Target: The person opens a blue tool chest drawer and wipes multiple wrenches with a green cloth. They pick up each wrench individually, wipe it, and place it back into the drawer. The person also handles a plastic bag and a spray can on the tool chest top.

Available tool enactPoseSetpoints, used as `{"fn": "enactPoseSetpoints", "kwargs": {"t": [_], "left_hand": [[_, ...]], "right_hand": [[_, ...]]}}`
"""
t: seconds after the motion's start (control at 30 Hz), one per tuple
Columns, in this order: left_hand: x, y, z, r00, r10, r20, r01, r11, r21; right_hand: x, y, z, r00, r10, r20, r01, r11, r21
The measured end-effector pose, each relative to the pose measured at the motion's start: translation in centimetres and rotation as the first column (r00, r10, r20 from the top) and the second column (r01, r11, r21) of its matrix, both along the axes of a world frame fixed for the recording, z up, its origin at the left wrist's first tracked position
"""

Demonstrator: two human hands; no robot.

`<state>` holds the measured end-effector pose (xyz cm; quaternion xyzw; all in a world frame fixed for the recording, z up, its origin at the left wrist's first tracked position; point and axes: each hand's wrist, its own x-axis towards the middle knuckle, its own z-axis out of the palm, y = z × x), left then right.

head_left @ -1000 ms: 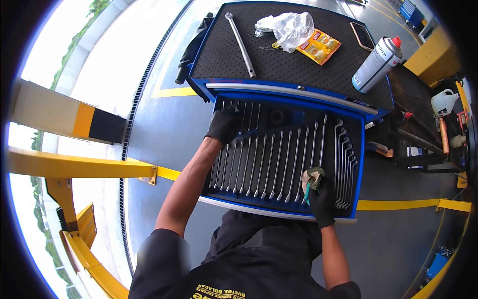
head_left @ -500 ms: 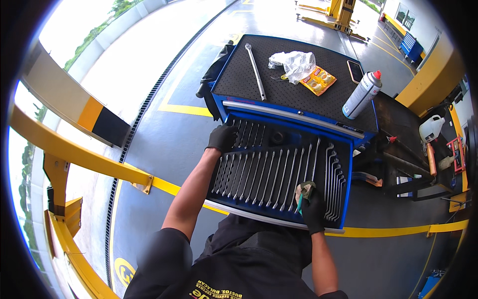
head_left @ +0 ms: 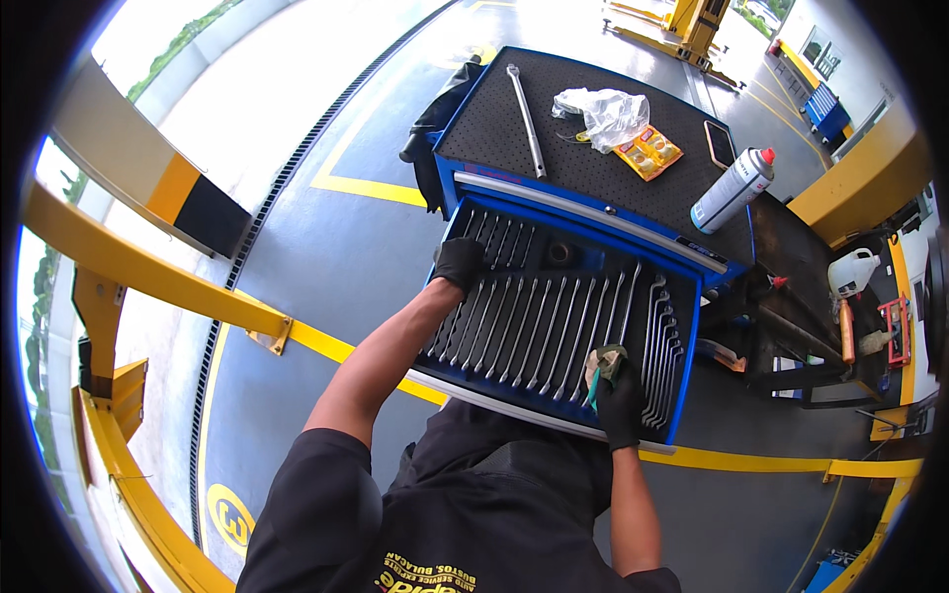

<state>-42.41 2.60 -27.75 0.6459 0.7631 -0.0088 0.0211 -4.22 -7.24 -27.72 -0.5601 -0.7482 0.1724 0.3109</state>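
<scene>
A blue tool drawer (head_left: pixel 539 420) is pulled out in front of me, with rows of combination wrenches (head_left: pixel 542 331) in its dark tray. Shorter wrenches (head_left: pixel 509 242) lie in the far left part, and offset ring wrenches (head_left: pixel 660 351) at the right. My left hand (head_left: pixel 460 262), in a black glove, rests over the drawer's left side beside the short wrenches; its fingers are mostly hidden. My right hand (head_left: pixel 622 403), also black-gloved, is closed around a crumpled green and tan rag (head_left: pixel 604 366) above the right end of the wrench row.
On the cabinet's black mat top (head_left: pixel 494 128) lie a long ratchet-like bar (head_left: pixel 526 121), a clear plastic bag (head_left: pixel 615 117), a yellow packet (head_left: pixel 648 152) and a phone (head_left: pixel 720 145). A spray can (head_left: pixel 733 191) stands there too. Yellow rails (head_left: pixel 326 344) flank me.
My view has shifted, so the cabinet appears higher. My left hand has moved slightly nearer along the drawer's left side. The right hand keeps the rag at about the same spot.
</scene>
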Motion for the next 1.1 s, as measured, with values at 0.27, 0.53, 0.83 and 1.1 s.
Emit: {"fn": "enactPoseSetpoints", "kwargs": {"t": [0.27,0.53,0.83,1.1], "left_hand": [[0.2,1.4,-0.6,0.991,-0.124,-0.048,0.123,0.992,-0.023],[-2.5,-4.5,4.2,0.933,0.176,0.314,-0.214,0.973,0.09],[14.7,-17.3,13.1,-0.097,-0.051,0.994,-0.403,0.915,0.008],[18.3,-20.4,17.3,0.278,-0.33,0.902,-0.02,0.937,0.349]], "right_hand": [[0.0,0.0,0.8,0.999,0.034,-0.003,-0.034,0.999,0.009],[-0.2,0.3,0.1,0.953,-0.01,-0.303,0.008,1.0,-0.009],[-3.5,0.1,7.8,0.572,-0.046,-0.819,-0.304,0.916,-0.263],[-7.2,-2.9,19.5,0.657,-0.016,-0.754,-0.301,0.911,-0.282]]}}
